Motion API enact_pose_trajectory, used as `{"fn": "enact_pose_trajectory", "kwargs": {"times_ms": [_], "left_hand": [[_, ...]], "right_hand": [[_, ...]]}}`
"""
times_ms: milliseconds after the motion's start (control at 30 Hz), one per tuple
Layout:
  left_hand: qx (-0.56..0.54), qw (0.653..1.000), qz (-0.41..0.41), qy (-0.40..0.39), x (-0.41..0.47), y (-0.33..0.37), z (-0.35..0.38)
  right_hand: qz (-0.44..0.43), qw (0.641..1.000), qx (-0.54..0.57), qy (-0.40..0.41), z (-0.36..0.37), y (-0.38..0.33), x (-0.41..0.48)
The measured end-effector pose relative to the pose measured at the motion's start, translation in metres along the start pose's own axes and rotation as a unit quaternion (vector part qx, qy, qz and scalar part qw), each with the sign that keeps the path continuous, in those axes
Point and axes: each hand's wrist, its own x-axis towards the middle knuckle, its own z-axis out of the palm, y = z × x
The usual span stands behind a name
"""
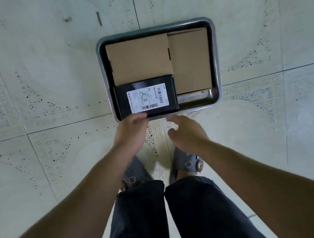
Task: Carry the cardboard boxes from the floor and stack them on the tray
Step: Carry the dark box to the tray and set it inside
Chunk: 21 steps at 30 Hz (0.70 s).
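A metal tray (215,57) lies on the tiled floor ahead of my feet. Two plain brown cardboard boxes sit in it: a wide box (139,59) at the back left and a tall box (191,60) along the right side. A black box (147,98) with a white shipping label fills the tray's near left corner. My left hand (133,131) holds the black box's near edge, fingers curled over it. Just short of the tray's front rim, my right hand (186,131) hovers with relaxed fingers, holding nothing.
Pale tiled floor (45,84) surrounds the tray on all sides. My two feet in grey sandals (187,163) stand right behind the tray. A bare strip of tray bottom (195,97) shows at the near right corner.
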Motion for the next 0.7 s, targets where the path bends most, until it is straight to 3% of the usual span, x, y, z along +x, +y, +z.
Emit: {"fn": "enact_pose_trajectory", "kwargs": {"times_ms": [233, 500, 700], "left_hand": [[-0.094, 0.995, -0.038, 0.012, -0.121, 0.046, -0.024], [-0.094, 0.994, 0.049, -0.025, -0.245, 0.136, -0.046], [-0.036, 0.986, 0.135, -0.087, -0.357, 0.195, -0.042]], "right_hand": [[0.031, 0.997, 0.069, -0.004, -0.034, -0.008, -0.117], [0.052, 0.983, 0.147, 0.095, -0.123, -0.037, -0.271], [0.048, 0.946, 0.26, 0.189, -0.16, -0.028, -0.398]]}}
